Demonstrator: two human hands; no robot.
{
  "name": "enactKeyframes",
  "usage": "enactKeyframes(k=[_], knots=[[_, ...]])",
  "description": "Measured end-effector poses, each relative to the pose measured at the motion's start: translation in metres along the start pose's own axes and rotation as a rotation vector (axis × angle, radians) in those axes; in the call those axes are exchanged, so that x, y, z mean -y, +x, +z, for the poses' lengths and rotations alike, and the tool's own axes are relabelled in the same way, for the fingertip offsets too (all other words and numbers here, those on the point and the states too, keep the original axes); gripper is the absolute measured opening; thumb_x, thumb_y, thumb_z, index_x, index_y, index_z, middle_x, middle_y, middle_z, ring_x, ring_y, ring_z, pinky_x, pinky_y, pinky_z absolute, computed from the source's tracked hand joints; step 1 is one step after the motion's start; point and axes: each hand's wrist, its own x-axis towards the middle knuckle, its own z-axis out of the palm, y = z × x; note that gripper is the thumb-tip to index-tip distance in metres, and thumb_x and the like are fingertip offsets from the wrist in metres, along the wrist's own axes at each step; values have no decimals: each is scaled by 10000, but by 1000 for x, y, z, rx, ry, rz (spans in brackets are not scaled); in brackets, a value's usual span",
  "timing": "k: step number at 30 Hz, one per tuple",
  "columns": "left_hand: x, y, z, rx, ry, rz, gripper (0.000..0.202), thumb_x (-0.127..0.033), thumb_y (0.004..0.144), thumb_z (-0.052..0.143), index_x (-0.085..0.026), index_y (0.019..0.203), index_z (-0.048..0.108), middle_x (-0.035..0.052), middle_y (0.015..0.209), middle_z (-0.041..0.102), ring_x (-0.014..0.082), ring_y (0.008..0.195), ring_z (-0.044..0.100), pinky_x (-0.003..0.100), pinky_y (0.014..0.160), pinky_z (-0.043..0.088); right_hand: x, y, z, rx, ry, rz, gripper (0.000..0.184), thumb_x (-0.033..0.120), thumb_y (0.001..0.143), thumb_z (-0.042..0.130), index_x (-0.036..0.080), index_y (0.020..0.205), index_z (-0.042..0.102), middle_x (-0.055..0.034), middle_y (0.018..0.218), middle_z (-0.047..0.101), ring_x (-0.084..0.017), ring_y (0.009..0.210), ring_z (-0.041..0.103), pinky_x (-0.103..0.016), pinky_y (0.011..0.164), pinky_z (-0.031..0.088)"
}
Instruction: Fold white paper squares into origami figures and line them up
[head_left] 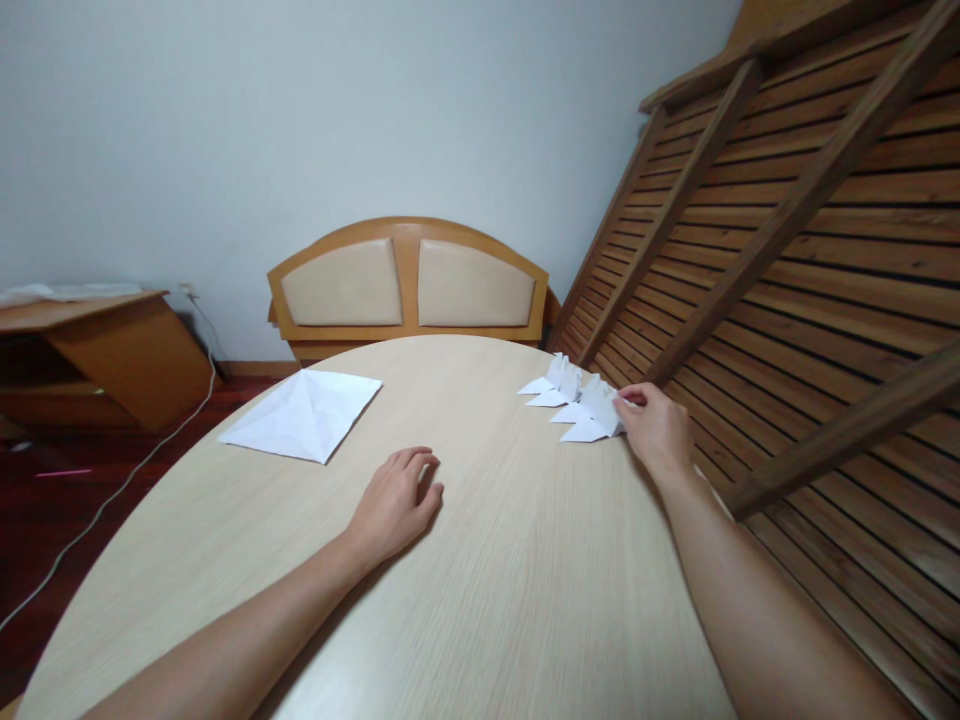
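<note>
My right hand (658, 425) is at the right edge of the round table (480, 580), thumb and fingers pinched on the nearest of several white folded-paper figures (592, 410). These figures stand in a row with pointed ends towards the left; their exact shape is hard to make out. Near the middle of the table rests my left hand (397, 500), holding nothing, its fingers loosely curved and the thumb apart. A stack or sheet of creased white paper (304, 415) lies flat at the far left of the table, away from both hands.
Beyond the table stands a wooden headboard (409, 280) with two cream panels. A slatted wooden frame (817, 250) leans close along the right side. At the left are a wooden desk (120, 350) and a white cable (142, 465) trailing over the dark red floor.
</note>
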Motion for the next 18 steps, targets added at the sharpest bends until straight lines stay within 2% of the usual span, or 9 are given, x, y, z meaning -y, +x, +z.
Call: enactKeyframes(k=[3,6,10,13,14,16,18], knots=[[0,-1,0,-6,-9,0,230,-272,914,535,-192,1117,609,125,1251,637,297,1159,586,503,1011,477,-2,0,5,8,69,-2,209,323,810,640,192,967,681,-89,905,748,-242,763,705,-330,675,494],[1,-1,1,9,-28,-10,241,-283,917,540,-188,1131,602,131,1268,632,293,1176,585,497,1026,474,-3,-1,8,23,98,3,333,338,794,667,186,1088,634,-88,968,738,-225,750,702,-324,681,497],[11,3,-11,22,-43,-73,355,-342,941,519,-159,1241,561,153,1362,582,284,1249,562,467,1074,458,10,-5,5,-51,-5,-91,456,357,793,658,173,1205,586,-126,1086,702,-271,907,662,-374,778,488],[34,10,-34,-2,65,-117,416,-389,942,502,-135,1264,568,170,1417,537,299,1308,522,458,1124,410,30,-13,4,-123,-85,-201,486,363,811,630,158,1247,573,-160,1155,665,-333,1040,596,-449,874,466],[44,11,-43,-17,121,-139,445,-406,938,502,-120,1272,570,186,1436,516,312,1323,508,459,1129,402,38,-17,5,-110,-76,-250,473,356,827,613,159,1254,569,-157,1164,661,-342,1066,583,-465,901,461],[67,13,-59,-58,267,-207,513,-417,929,506,-89,1320,548,223,1474,467,351,1349,477,481,1135,385,55,-28,12,-28,-16,-370,427,348,858,585,158,1240,574,-154,1166,657,-340,1088,577,-478,941,458],[90,11,-70,-69,410,-266,565,-415,909,527,-66,1354,526,254,1499,427,391,1376,435,506,1137,365,71,-43,22,109,70,-493,374,348,892,561,172,1220,585,-149,1191,650,-330,1122,574,-483,988,450]])
